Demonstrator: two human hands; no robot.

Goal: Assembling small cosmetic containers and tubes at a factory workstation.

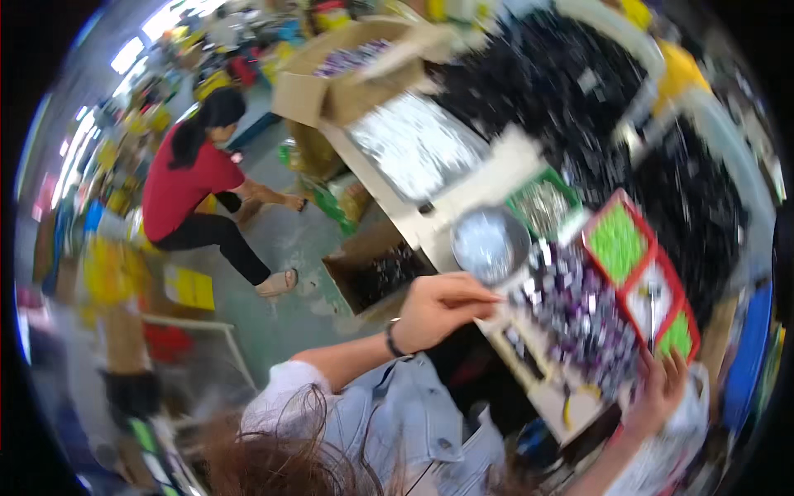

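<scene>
The picture is blurred by motion. My left hand, with a dark band on the wrist, is closed at the lower rim of a round metal bowl over the edge of the work table. A heap of small purple and silver packets lies just right of the bowl. My right hand rests with fingers spread at the near edge of that heap, just below a red tray with green and white compartments. Nothing shows in that hand.
A green basket and a flat tray of silvery pieces sit behind the bowl. Large dark piles fill the table's far side. An open carton stands on the floor; another person in a red top crouches beyond it.
</scene>
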